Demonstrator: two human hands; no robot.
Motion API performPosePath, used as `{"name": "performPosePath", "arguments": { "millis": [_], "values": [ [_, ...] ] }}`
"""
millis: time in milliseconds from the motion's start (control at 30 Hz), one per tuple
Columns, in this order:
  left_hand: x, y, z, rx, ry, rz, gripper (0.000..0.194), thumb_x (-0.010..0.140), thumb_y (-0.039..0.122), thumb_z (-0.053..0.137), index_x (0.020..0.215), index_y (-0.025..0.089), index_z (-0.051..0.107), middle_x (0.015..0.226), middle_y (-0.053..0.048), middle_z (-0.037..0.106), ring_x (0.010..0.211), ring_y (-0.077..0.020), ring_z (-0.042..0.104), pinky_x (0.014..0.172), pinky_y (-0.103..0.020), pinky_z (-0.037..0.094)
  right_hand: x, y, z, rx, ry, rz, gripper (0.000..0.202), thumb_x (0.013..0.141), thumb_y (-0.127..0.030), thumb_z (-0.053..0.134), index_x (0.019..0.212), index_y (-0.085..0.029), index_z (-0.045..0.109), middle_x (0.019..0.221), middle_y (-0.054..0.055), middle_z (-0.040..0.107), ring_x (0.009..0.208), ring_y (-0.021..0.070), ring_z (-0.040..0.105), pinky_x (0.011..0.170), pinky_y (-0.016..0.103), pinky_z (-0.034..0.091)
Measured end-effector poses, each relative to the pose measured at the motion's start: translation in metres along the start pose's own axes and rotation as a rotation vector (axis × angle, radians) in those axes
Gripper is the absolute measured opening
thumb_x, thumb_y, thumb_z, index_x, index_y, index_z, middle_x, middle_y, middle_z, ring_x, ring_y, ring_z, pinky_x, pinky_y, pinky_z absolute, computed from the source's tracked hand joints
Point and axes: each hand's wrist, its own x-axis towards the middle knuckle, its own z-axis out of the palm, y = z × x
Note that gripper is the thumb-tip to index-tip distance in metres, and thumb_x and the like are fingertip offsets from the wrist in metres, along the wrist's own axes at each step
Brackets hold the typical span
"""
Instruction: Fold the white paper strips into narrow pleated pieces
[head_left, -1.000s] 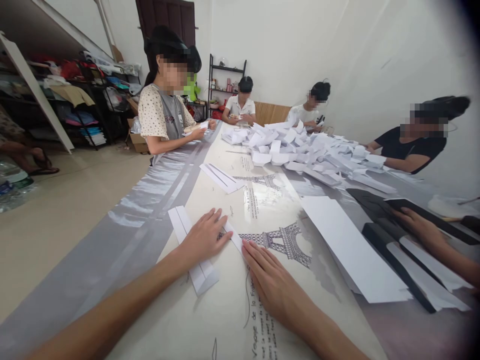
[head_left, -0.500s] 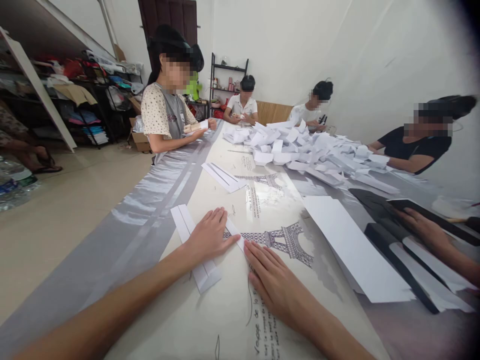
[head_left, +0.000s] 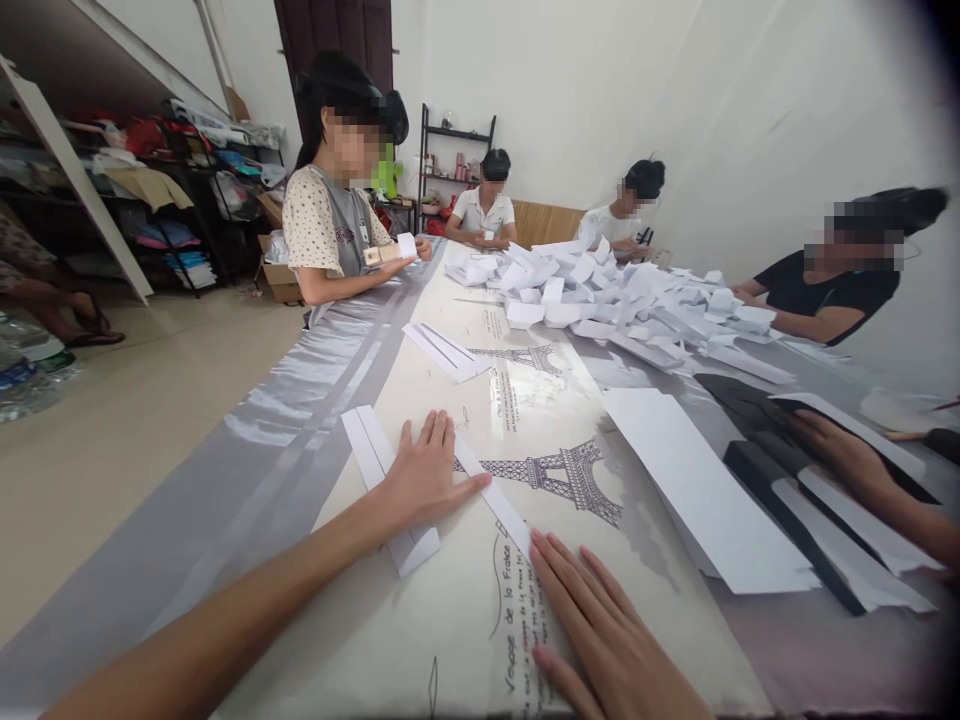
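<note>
My left hand (head_left: 427, 470) lies open, its thumb resting on a narrow folded strip of white paper (head_left: 504, 512). At the strip's lower right end, the fingertips of my right hand (head_left: 581, 605) touch the paper, stretched out flat. Both hands are over a tablecloth (head_left: 360, 640) printed with towers and handwriting. Partly under my left wrist lies a folded white paper piece (head_left: 365, 440) with a lengthwise line. Farther up the table are more folded white paper pieces (head_left: 442, 350).
A large heap of folded white papers (head_left: 615, 300) covers the far right. White sheets (head_left: 705, 490) lie nearer right, beside a co-worker's hand (head_left: 847, 450) among dark and white pieces. A person (head_left: 330, 210) at the left edge holds a small block-like item and white paper. Others sit behind the heap.
My right hand has slid down and to the right along the strip, uncovering more of it. My left hand stays almost in place, its fingers a little more spread.
</note>
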Motion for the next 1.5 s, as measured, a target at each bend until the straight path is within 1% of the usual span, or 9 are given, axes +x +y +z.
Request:
{"name": "performPosePath", "arguments": {
  "millis": [167,300,400,533,667,867,1133,1267,1500],
  "values": [
    [0.000,-0.001,0.006,0.016,0.049,0.010,0.098,0.092,0.081,0.031,0.155,0.007,0.028,0.158,-0.029,0.036,0.149,-0.0451,0.030,0.117,-0.067,0.021,-0.020,0.000,0.002,-0.009,0.041,0.047,0.084,0.101,-0.031,0.051,0.165,-0.022,-0.002,0.160,0.010,0.037,0.142,0.0332,0.046,0.108,0.053,0.054],
    [0.001,0.004,-0.004,0.011,-0.082,-0.047,0.100,0.092,0.081,0.029,0.158,0.006,0.024,0.164,-0.027,0.025,0.153,-0.0436,0.020,0.119,-0.066,0.016,-0.027,-0.002,-0.002,0.045,0.104,0.074,0.078,0.100,-0.025,0.052,0.165,-0.024,0.009,0.160,0.007,0.040,0.142,0.0314,0.048,0.111,0.049,0.051],
    [0.001,0.009,-0.011,0.007,-0.152,-0.080,0.100,0.093,0.079,0.029,0.159,0.004,0.021,0.166,-0.025,0.019,0.155,-0.0422,0.013,0.121,-0.065,0.012,-0.023,-0.003,-0.005,0.110,0.188,0.123,0.067,0.101,-0.020,0.049,0.163,-0.024,0.023,0.158,0.006,0.045,0.140,0.0272,0.051,0.110,0.042,0.052],
    [0.001,0.011,-0.013,0.011,-0.145,-0.088,0.099,0.093,0.077,0.031,0.159,0.003,0.021,0.166,-0.025,0.019,0.155,-0.0418,0.012,0.121,-0.065,0.011,-0.006,-0.001,0.000,0.203,0.269,0.219,0.051,0.102,-0.022,0.051,0.152,-0.022,0.047,0.151,0.007,0.055,0.134,0.0254,0.058,0.106,0.039,0.056],
    [0.001,0.010,-0.013,0.028,-0.165,-0.089,0.098,0.095,0.075,0.031,0.159,0.002,0.020,0.166,-0.025,0.017,0.156,-0.0400,0.011,0.122,-0.064,0.010,0.007,0.001,0.011,0.218,0.262,0.169,0.041,0.101,-0.017,0.051,0.141,-0.020,0.061,0.143,0.007,0.062,0.133,0.0252,0.059,0.106,0.041,0.057],
    [0.001,0.012,-0.017,0.014,-0.173,-0.089,0.098,0.095,0.075,0.031,0.159,0.002,0.021,0.166,-0.024,0.016,0.156,-0.0399,0.012,0.122,-0.064,0.011,0.007,0.003,0.010,0.103,0.215,0.052,0.044,0.101,-0.014,0.050,0.144,-0.015,0.057,0.148,0.007,0.058,0.137,0.0248,0.055,0.107,0.040,0.056],
    [0.004,0.016,-0.010,-0.001,-0.126,-0.128,0.113,0.085,0.087,0.037,0.158,0.002,0.023,0.165,-0.028,0.021,0.154,-0.0445,0.015,0.121,-0.065,0.013,0.004,0.007,0.013,-0.050,0.160,-0.056,0.044,0.100,-0.007,0.047,0.144,-0.008,0.055,0.150,0.011,0.055,0.138,0.0270,0.053,0.103,0.042,0.060],
    [0.004,0.016,-0.012,-0.018,-0.137,-0.121,0.113,0.085,0.086,0.036,0.159,0.002,0.021,0.165,-0.027,0.021,0.154,-0.0442,0.014,0.121,-0.066,0.012,0.003,0.010,0.015,-0.055,0.127,-0.072,0.046,0.098,-0.002,0.045,0.142,-0.009,0.057,0.150,0.011,0.055,0.137,0.0265,0.054,0.104,0.042,0.059],
    [0.001,0.018,-0.013,-0.023,-0.154,-0.152,0.112,0.086,0.085,0.036,0.159,0.001,0.019,0.166,-0.026,0.016,0.156,-0.0407,0.010,0.123,-0.064,0.009,0.001,0.002,0.010,-0.085,0.165,-0.068,0.042,0.100,-0.008,0.044,0.140,-0.009,0.058,0.145,0.013,0.060,0.128,0.0260,0.061,0.098,0.040,0.061]
  ]
}}
